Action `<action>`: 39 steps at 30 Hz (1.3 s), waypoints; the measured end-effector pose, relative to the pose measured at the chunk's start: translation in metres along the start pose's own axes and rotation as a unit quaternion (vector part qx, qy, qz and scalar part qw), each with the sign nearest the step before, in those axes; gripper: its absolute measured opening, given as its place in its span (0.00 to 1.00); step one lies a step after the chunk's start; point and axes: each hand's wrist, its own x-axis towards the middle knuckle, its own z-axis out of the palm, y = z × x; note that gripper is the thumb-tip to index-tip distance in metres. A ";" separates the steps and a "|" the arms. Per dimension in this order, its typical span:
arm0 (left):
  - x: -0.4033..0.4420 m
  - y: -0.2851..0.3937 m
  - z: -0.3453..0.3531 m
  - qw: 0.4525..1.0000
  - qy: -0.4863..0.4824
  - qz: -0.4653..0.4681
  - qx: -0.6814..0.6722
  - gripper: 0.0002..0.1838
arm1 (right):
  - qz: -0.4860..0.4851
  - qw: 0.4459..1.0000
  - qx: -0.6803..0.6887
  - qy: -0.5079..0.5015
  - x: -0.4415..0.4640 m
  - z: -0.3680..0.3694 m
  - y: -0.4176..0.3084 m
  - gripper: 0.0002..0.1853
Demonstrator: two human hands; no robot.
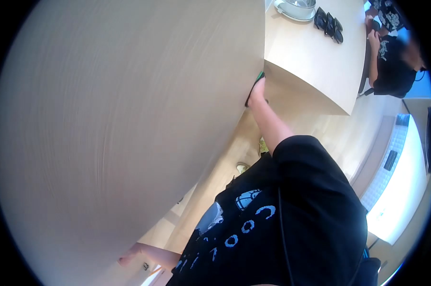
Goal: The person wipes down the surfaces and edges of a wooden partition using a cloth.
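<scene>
My right hand (258, 89) is at the far edge of a broad beige surface (105, 119). It is closed on a flat black thing with a green end (260, 75), held against that edge; its kind I cannot make out. At the lower left, my left hand (128, 255) is by the near part of the same surface. Its fingers are blurred, and I cannot tell whether they grip the edge. No object shows in it.
Past the surface's edge stands a light wooden table (315, 62) with a white-rimmed clear bowl (299, 7) and several black glasses-like items (329, 25). A person in a black shirt (394, 66) is beyond it. A bright white panel (399, 190) is at the right. Pale shoes (242, 167) show below.
</scene>
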 end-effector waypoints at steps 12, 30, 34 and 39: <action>0.002 0.037 -0.035 0.999 -0.022 -0.031 0.020 0.11 | 0.050 0.994 0.064 -0.066 -0.150 0.004 0.120 0.33; 0.041 -0.053 -0.005 0.868 0.236 0.209 -0.383 0.06 | 0.079 0.997 0.011 0.015 -0.312 -0.048 0.335 0.36; 0.038 -0.053 -0.006 0.862 0.229 0.201 -0.405 0.06 | -0.028 1.000 -0.011 0.003 -0.274 -0.039 0.331 0.33; 0.037 -0.054 -0.010 0.860 0.216 0.199 -0.418 0.06 | -0.116 0.969 -0.204 0.077 -0.367 0.001 0.307 0.36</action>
